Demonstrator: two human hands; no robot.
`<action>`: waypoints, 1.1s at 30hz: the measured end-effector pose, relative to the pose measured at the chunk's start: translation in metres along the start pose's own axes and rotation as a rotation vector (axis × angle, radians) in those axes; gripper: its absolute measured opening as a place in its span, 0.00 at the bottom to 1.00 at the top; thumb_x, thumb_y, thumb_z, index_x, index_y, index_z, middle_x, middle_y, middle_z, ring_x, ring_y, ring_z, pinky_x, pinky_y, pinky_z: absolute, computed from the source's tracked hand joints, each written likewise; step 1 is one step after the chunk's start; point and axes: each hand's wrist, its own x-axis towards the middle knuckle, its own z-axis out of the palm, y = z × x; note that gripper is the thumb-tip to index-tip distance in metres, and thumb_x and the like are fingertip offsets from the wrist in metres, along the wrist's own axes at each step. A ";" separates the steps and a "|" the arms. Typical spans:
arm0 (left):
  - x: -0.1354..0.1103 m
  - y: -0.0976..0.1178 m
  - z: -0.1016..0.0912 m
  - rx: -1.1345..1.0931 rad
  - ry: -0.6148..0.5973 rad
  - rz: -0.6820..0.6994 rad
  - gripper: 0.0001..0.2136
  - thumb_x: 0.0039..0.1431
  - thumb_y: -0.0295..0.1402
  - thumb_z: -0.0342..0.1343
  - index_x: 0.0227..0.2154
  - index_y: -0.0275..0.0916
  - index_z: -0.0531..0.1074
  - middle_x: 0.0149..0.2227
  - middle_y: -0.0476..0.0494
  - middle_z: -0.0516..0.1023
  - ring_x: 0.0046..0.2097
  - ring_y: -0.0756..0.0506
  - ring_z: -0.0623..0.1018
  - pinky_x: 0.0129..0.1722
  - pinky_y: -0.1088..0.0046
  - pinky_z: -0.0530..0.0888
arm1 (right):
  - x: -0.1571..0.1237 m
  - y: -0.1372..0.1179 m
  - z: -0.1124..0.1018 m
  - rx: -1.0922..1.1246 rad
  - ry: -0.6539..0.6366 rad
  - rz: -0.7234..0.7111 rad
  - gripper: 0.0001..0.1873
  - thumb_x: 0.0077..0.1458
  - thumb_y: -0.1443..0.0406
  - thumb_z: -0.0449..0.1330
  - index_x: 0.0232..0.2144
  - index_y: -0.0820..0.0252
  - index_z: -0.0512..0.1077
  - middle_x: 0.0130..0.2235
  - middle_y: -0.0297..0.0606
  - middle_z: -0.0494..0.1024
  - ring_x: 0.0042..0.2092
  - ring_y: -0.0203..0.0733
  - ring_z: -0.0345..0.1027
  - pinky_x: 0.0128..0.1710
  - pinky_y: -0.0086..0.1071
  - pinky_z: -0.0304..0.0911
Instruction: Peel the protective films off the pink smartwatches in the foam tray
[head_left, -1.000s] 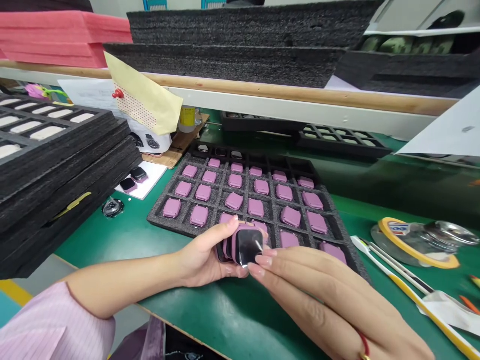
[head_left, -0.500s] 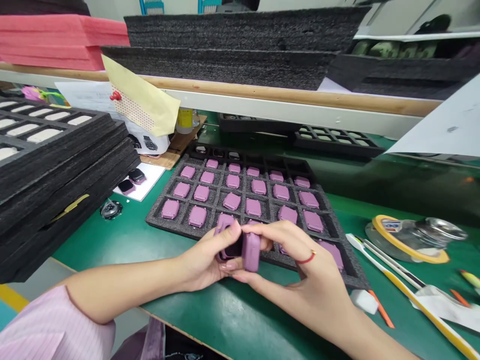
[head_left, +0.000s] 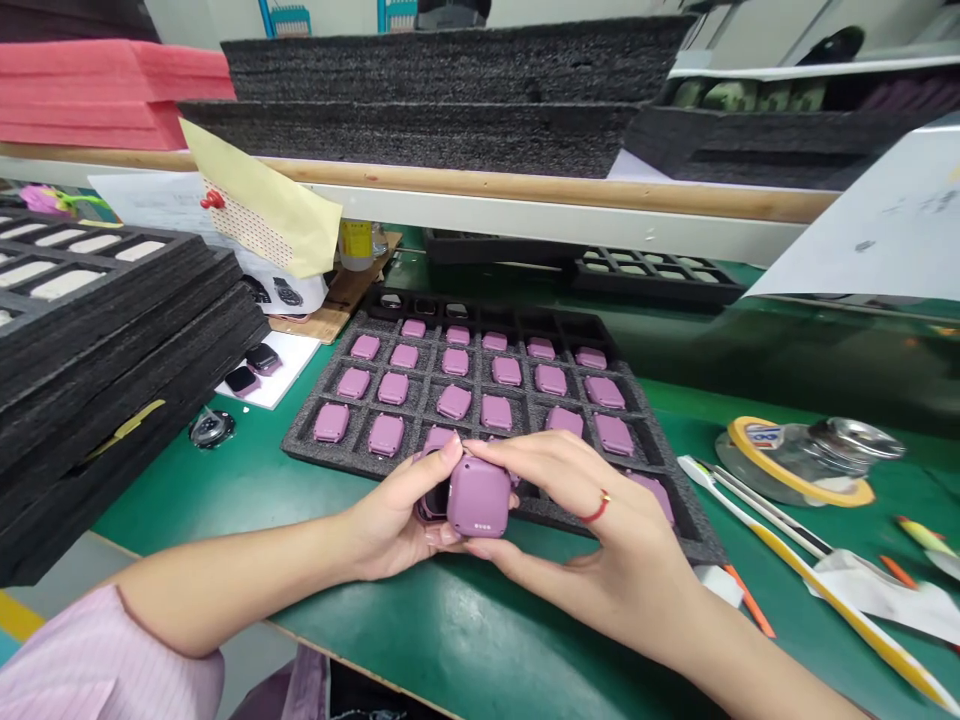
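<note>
My left hand (head_left: 386, 525) is closed around a purple watch case (head_left: 432, 502) with a dark screen, mostly hidden by my thumb and the other case. Between the thumb and fingers of my right hand (head_left: 607, 530) is a second purple watch case (head_left: 478, 500), its plain back with small pale marks toward me. The two cases overlap in front of me, just above the near edge of a black foam tray (head_left: 337, 464). Purple watch cases (head_left: 506, 371) lie in many of its compartments, and a few dark-faced pieces sit in its back row.
Left stands a stack of black foam trays (head_left: 150, 360); beside it, two watches lie on white paper (head_left: 289, 355). A glass jar (head_left: 795, 465), a toothbrush (head_left: 817, 570) and an orange stick (head_left: 750, 600) lie right. A shelf (head_left: 480, 205) crosses above the tray.
The watch case in my right hand has turned from edge-on to showing its broad back. My left hand keeps its hold; the whole view has shifted slightly.
</note>
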 end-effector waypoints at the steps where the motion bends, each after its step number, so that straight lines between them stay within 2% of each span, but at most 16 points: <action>1: 0.000 -0.001 0.000 -0.010 0.004 0.008 0.21 0.50 0.49 0.69 0.32 0.32 0.76 0.25 0.47 0.75 0.18 0.58 0.62 0.20 0.80 0.57 | 0.001 0.003 -0.003 -0.033 0.018 0.005 0.26 0.55 0.64 0.68 0.55 0.51 0.69 0.46 0.41 0.81 0.46 0.48 0.76 0.47 0.44 0.72; 4: 0.000 -0.002 -0.001 -0.032 0.020 0.047 0.18 0.52 0.46 0.68 0.32 0.35 0.73 0.25 0.47 0.76 0.20 0.57 0.66 0.21 0.81 0.57 | 0.005 0.024 -0.015 -0.167 0.127 0.126 0.18 0.55 0.61 0.67 0.48 0.54 0.72 0.43 0.42 0.81 0.43 0.49 0.77 0.44 0.44 0.73; 6: 0.000 -0.001 -0.002 -0.001 0.032 0.063 0.18 0.55 0.48 0.64 0.33 0.36 0.71 0.27 0.45 0.78 0.20 0.55 0.66 0.20 0.80 0.56 | 0.004 0.044 -0.022 -0.257 0.141 0.217 0.15 0.55 0.58 0.65 0.44 0.56 0.73 0.42 0.43 0.81 0.42 0.51 0.76 0.43 0.45 0.73; 8: 0.000 0.000 -0.002 0.083 0.031 0.077 0.20 0.60 0.51 0.59 0.31 0.37 0.70 0.24 0.44 0.78 0.18 0.55 0.65 0.18 0.78 0.53 | 0.001 0.065 -0.025 -0.320 0.058 0.273 0.16 0.54 0.56 0.64 0.42 0.58 0.74 0.41 0.45 0.80 0.43 0.53 0.75 0.45 0.48 0.72; 10: 0.000 0.001 -0.002 0.180 0.025 0.095 0.23 0.61 0.54 0.55 0.28 0.36 0.70 0.23 0.44 0.77 0.17 0.56 0.63 0.19 0.77 0.52 | -0.003 0.081 -0.024 -0.352 -0.091 0.322 0.17 0.53 0.55 0.64 0.41 0.60 0.75 0.41 0.46 0.80 0.45 0.56 0.74 0.48 0.52 0.70; 13: 0.000 0.003 -0.001 0.219 0.029 0.099 0.24 0.58 0.55 0.59 0.30 0.34 0.73 0.27 0.45 0.77 0.18 0.58 0.62 0.21 0.78 0.53 | -0.008 0.090 -0.022 -0.354 -0.250 0.373 0.17 0.51 0.58 0.65 0.42 0.60 0.76 0.42 0.47 0.80 0.46 0.58 0.73 0.48 0.55 0.69; 16: 0.002 0.003 0.000 0.109 0.012 0.045 0.26 0.55 0.56 0.61 0.33 0.32 0.76 0.30 0.43 0.78 0.20 0.57 0.64 0.22 0.77 0.55 | -0.006 0.077 -0.025 -0.294 -0.207 0.330 0.23 0.54 0.57 0.65 0.50 0.58 0.72 0.49 0.47 0.78 0.51 0.58 0.72 0.52 0.54 0.68; 18: 0.003 0.003 0.000 0.035 -0.005 0.005 0.25 0.55 0.54 0.61 0.33 0.31 0.77 0.31 0.41 0.78 0.20 0.56 0.66 0.23 0.77 0.56 | -0.002 0.057 -0.026 -0.163 -0.143 0.240 0.23 0.57 0.54 0.65 0.52 0.54 0.70 0.51 0.45 0.77 0.53 0.54 0.72 0.54 0.50 0.68; 21: 0.003 0.001 0.000 -0.005 -0.023 -0.021 0.22 0.54 0.52 0.63 0.31 0.32 0.76 0.30 0.43 0.77 0.19 0.57 0.65 0.22 0.77 0.57 | 0.000 0.025 -0.018 0.049 -0.125 0.090 0.23 0.53 0.53 0.70 0.47 0.52 0.69 0.50 0.41 0.76 0.53 0.48 0.72 0.53 0.41 0.70; 24: 0.002 -0.001 0.000 -0.011 -0.035 -0.019 0.24 0.51 0.53 0.65 0.28 0.32 0.75 0.28 0.45 0.75 0.18 0.58 0.63 0.20 0.79 0.56 | -0.003 0.005 0.000 0.124 -0.091 0.057 0.17 0.53 0.62 0.71 0.42 0.54 0.69 0.49 0.41 0.74 0.49 0.43 0.73 0.48 0.34 0.71; 27: 0.002 -0.002 0.001 -0.043 -0.047 -0.028 0.25 0.50 0.54 0.66 0.28 0.32 0.75 0.27 0.47 0.74 0.18 0.58 0.62 0.19 0.80 0.54 | -0.006 -0.001 0.015 0.156 0.004 0.089 0.09 0.57 0.67 0.67 0.38 0.56 0.69 0.47 0.41 0.74 0.42 0.38 0.75 0.41 0.31 0.73; 33: 0.003 0.000 -0.001 -0.080 -0.099 0.000 0.22 0.56 0.52 0.63 0.30 0.33 0.75 0.22 0.50 0.70 0.18 0.58 0.60 0.21 0.81 0.54 | -0.002 -0.001 0.017 0.051 0.129 0.024 0.04 0.58 0.68 0.65 0.34 0.57 0.73 0.44 0.43 0.78 0.47 0.44 0.76 0.43 0.36 0.73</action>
